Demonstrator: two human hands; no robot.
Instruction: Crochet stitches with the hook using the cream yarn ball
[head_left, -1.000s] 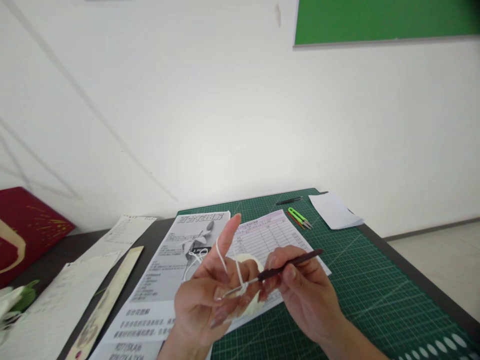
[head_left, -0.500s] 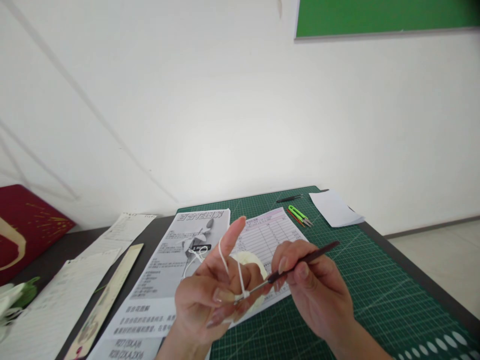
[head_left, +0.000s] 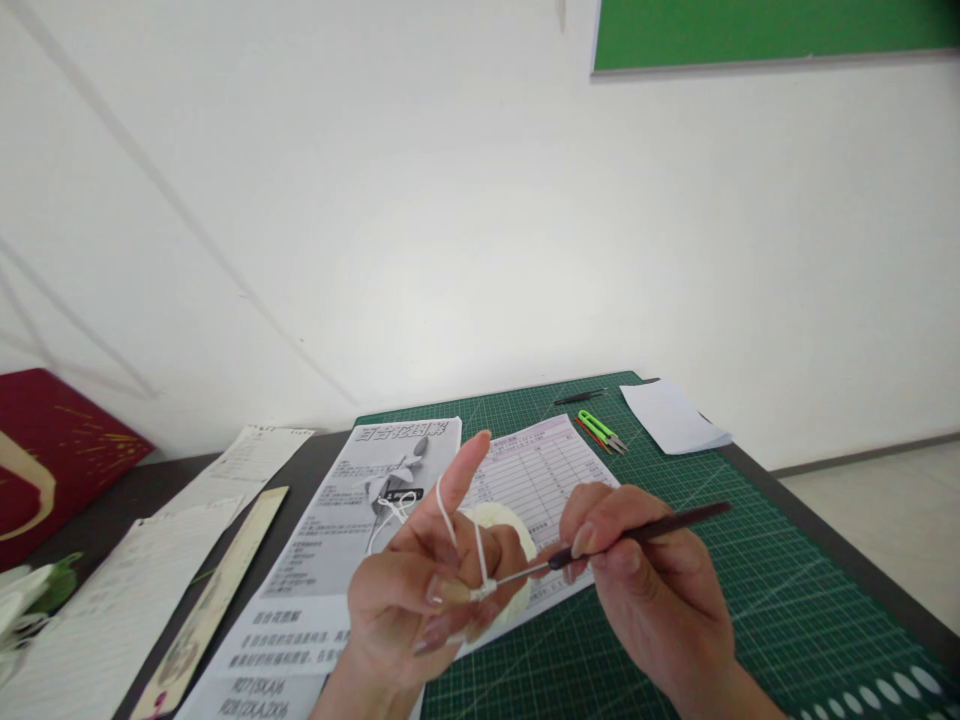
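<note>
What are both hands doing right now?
Left hand: closed on the white yarn, its pointing finger up with yarn around it.
Right hand: closed on the dark handle of the crochet hook.

The crochet hook [head_left: 637, 532] is showing a shiny metal shaft and dark, smooth handle; the printed sheets [head_left: 300, 590] are looking like matt paper.

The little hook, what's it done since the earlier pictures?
The hook slid to the right with the right hand, so less of its metal end reaches past the white yarn. Nothing was let go. The left hand still pinches the yarn, finger up, and the green snips stayed put.
</note>
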